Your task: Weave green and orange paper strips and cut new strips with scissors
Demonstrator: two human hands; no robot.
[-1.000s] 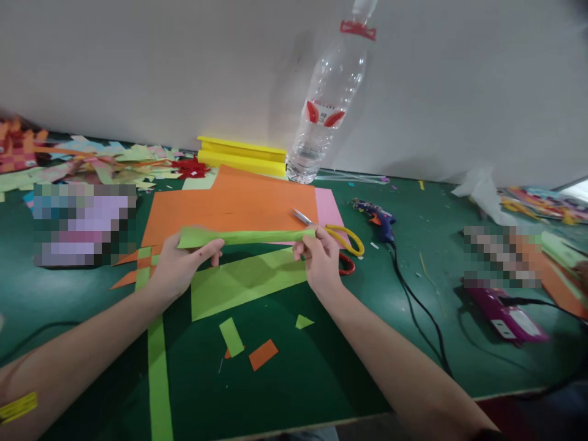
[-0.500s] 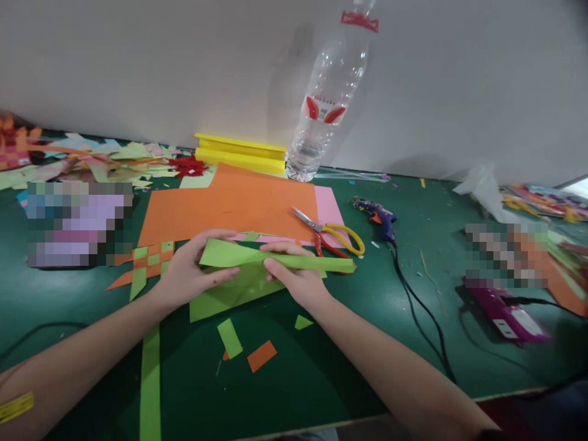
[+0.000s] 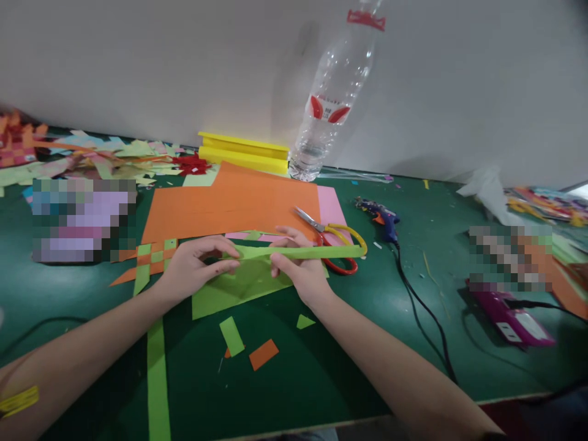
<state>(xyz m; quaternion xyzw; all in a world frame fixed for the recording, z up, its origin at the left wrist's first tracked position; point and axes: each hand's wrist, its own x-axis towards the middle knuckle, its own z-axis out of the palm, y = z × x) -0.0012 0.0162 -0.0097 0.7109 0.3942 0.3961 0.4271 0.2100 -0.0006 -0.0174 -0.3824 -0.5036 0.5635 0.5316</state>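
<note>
Between my hands a folded green paper strip (image 3: pixel 316 252) is held level above the table. My left hand (image 3: pixel 199 264) pinches its left end between thumb and fingers. My right hand (image 3: pixel 301 269) grips it nearer the middle, and its free end reaches right, over the scissors' handles. Beneath lies a green paper sheet (image 3: pixel 239 288). The scissors (image 3: pixel 340 236), with yellow and red handles, rest partly on orange paper (image 3: pixel 229 205). A woven orange and green paper piece (image 3: pixel 156 257) sits left of my left hand, and a long green strip (image 3: pixel 158 380) runs under that forearm.
Behind the papers stand a tilted clear bottle (image 3: pixel 326 104) and a yellow folded piece (image 3: pixel 243 153). A glue gun (image 3: pixel 381 217) with a black cord lies to the right, near a purple power strip (image 3: pixel 509 315). Paper scraps (image 3: pixel 264 354) lie in front; more are heaped at far left.
The strip's left end has gone from a wide, spread flap to a narrow fold. My left fingers have closed onto it. The view has shifted slightly.
</note>
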